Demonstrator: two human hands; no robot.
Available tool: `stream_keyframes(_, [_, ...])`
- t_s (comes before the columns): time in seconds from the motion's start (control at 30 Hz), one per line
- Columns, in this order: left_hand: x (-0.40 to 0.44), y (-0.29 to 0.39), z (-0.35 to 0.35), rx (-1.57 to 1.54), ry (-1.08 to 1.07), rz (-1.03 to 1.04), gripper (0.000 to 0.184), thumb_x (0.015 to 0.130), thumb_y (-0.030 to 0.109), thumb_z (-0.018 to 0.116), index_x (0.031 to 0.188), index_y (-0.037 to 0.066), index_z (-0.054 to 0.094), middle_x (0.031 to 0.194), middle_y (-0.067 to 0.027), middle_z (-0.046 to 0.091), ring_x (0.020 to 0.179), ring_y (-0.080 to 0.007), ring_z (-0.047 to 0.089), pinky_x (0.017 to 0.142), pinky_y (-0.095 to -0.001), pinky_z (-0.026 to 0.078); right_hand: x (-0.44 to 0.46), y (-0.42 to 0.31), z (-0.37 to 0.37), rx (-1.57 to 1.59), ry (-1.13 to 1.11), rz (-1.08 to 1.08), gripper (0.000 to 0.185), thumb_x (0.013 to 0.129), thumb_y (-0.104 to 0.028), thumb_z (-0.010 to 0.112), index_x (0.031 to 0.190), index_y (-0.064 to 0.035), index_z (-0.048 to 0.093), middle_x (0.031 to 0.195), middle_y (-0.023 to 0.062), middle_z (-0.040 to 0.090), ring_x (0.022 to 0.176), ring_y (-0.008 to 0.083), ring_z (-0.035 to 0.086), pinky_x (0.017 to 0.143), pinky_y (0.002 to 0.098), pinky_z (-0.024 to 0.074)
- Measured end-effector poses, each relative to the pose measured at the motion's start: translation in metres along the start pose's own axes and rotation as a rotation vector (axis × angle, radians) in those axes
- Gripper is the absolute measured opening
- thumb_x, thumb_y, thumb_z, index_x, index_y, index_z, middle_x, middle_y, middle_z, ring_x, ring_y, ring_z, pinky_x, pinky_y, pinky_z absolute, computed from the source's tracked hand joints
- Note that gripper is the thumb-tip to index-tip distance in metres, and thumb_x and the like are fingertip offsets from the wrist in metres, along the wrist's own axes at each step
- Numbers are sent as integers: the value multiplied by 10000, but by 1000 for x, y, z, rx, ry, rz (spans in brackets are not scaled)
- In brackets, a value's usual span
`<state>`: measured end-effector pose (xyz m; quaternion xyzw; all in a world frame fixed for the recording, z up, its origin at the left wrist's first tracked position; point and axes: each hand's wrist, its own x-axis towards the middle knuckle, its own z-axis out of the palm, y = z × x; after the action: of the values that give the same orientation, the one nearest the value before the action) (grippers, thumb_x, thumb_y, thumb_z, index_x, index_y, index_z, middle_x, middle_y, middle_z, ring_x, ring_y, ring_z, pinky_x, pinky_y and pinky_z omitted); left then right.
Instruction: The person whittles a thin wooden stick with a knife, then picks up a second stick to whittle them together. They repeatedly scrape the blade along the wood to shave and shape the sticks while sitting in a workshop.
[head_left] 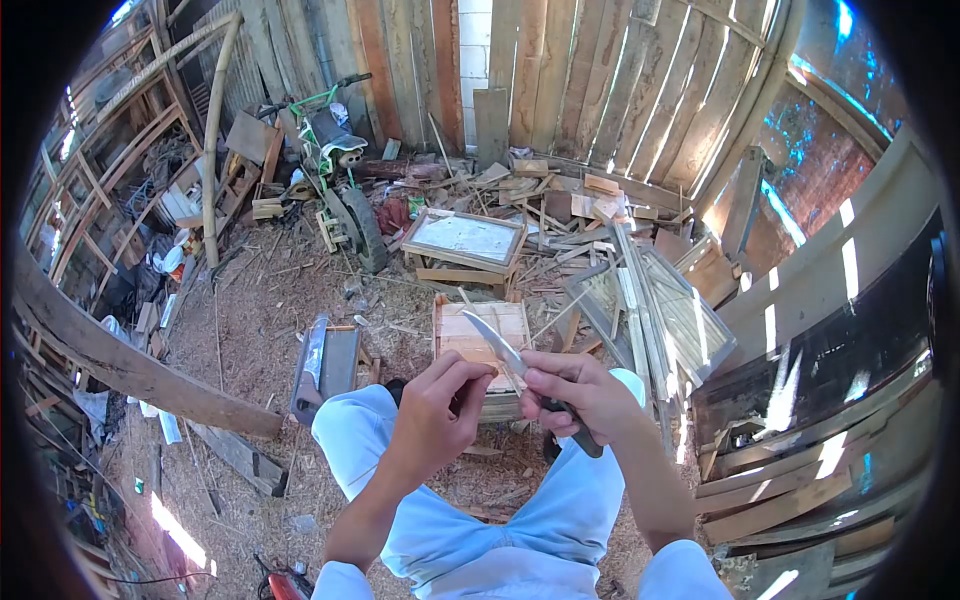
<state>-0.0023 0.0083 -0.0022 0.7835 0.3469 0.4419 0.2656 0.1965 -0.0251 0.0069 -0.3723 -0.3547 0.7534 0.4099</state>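
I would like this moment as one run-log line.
Right hand: holds knife; left hand: curled near knife, hold unclear; beyond hands: slatted wood; person's left: handsaw

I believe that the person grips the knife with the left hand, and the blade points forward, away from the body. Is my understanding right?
Not entirely: the head view shows the knife gripped in the right hand, not in the left hand. The direction in which it points is as you wrote.
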Motion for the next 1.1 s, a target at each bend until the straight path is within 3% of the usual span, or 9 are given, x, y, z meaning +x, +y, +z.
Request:
stream_keyframes(0.37, [-17,-7,-21,67,-46,-14,92,800,-29,634,875,24,644,704,-67,545,568,-157,534,491,-272,399,-29,-50,-39,9,295,-146,403,930,-157,535,1318,-74,466,684,-15,494,445,1,340,366,142,252])
stream_keyframes(0.43, [-17,-12,-27,79,-43,-4,87,804,-24,631,873,27,646,701,-68,540,573,-156,536,493,-271,400,-32,-58,-54,61,463,-240,392,932,-174,529,1308,-78,476,676,-30,476,443,-5,329,361,140,247])
stream_keyframes(0.53, [-11,-25,-34,124,-84,-114,62,842,-4,608,895,14,636,725,-53,574,611,-130,556,528,-247,428,-35,-66,-75,58,493,-396,387,940,-203,519,1306,-86,479,671,-39,468,443,-5,331,361,142,249])
stream_keyframes(0.6, [0,-48,-22,-397,38,-292,40,872,17,591,890,-6,617,786,-60,629,668,-111,601,595,-229,466,-26,-56,-66,22,490,-376,375,945,-193,515,1304,-93,479,681,-27,490,452,6,352,364,150,268])
stream_keyframes(0.7, [36,-54,3,-419,201,-164,65,900,45,575,920,-9,605,823,-50,646,761,-79,618,658,-207,483,-11,-26,-41,28,400,-349,359,955,-180,501,1307,-112,473,689,-8,512,461,26,376,372,172,302])
stream_keyframes(0.87, [52,-48,39,-682,303,-218,72,911,30,551,964,-17,567,849,-76,635,813,-120,632,722,-249,522,19,20,-1,51,410,-263,441,977,-142,434,1405,-100,335,682,40,527,457,36,384,378,179,302])
stream_keyframes(1.03, [33,-43,44,-735,222,-170,75,919,19,527,972,-32,538,923,-111,618,853,-179,646,789,-324,559,38,29,-1,-420,512,-490,521,975,-99,383,1464,-76,206,722,53,609,464,40,405,437,196,339])
stream_keyframes(1.07, [29,-39,41,-738,214,-193,76,918,18,526,977,-29,542,924,-121,619,856,-192,651,779,-335,563,39,26,2,-460,597,-555,395,967,-102,402,1356,-40,418,700,37,615,471,52,424,477,209,365])
stream_keyframes(1.1, [27,-36,40,-735,210,-199,76,918,18,526,977,-29,542,924,-121,619,856,-192,651,779,-335,563,40,24,-1,-453,599,-551,395,967,-102,402,1356,-40,418,700,37,615,471,52,424,477,209,365])
